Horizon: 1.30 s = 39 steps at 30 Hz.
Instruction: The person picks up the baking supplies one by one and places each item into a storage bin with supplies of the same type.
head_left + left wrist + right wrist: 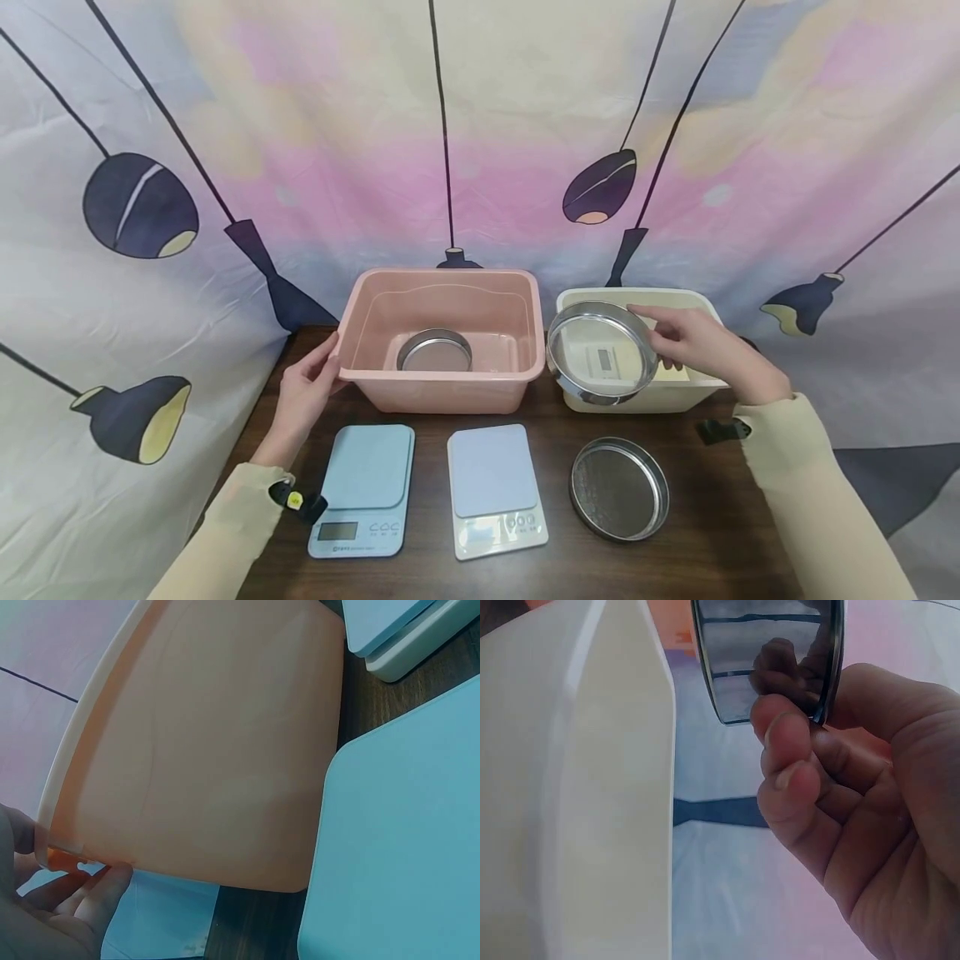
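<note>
My right hand (697, 342) pinches the rim of a round metal sieve (588, 342), thumb on one side and fingers on the other. The sieve hangs tilted over the left part of a cream basin (675, 398). Its shiny side wall (727, 667) shows in the right wrist view. With my left hand (303, 387) I grip the left rim of a pink basin (442, 377), fingers below the lip in the left wrist view. Inside that basin lies a smaller round metal sieve (435, 355).
A blue kitchen scale (367, 471) and a white kitchen scale (497, 479) lie on the brown table (427, 575) in front. Right of them rests another round sieve (619, 490). A pale yellow item (626, 360) with a small display sits in the cream basin. Behind hangs a patterned cloth (360, 125).
</note>
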Tool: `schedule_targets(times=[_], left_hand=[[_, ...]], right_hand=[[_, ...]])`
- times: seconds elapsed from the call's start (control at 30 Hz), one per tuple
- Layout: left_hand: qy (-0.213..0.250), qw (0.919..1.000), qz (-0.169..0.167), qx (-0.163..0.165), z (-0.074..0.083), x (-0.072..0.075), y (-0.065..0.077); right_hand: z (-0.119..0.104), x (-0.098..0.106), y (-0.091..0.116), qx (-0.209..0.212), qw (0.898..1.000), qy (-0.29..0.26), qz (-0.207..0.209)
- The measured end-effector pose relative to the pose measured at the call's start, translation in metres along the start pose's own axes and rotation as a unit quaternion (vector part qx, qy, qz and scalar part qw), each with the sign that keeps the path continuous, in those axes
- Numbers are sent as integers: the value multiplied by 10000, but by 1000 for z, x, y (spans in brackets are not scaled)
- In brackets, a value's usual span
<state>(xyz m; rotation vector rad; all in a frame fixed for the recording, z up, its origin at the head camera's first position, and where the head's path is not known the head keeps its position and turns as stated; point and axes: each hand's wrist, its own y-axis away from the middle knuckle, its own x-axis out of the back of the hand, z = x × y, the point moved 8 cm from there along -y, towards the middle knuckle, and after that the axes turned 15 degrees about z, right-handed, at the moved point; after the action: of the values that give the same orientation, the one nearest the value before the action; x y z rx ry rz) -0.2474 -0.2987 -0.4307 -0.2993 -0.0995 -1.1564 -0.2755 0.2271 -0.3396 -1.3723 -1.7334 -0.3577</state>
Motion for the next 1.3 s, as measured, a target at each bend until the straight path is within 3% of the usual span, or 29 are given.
schedule_targets(times=[0.4, 1.3], left_hand=[[-109, 9998, 50, 159, -3, 3, -1], [-163, 9998, 26, 120, 0, 0, 0]], right_hand=[[-15, -18, -37, -220, 9994, 104, -248], [-56, -62, -118, -48, 9963, -299, -805]])
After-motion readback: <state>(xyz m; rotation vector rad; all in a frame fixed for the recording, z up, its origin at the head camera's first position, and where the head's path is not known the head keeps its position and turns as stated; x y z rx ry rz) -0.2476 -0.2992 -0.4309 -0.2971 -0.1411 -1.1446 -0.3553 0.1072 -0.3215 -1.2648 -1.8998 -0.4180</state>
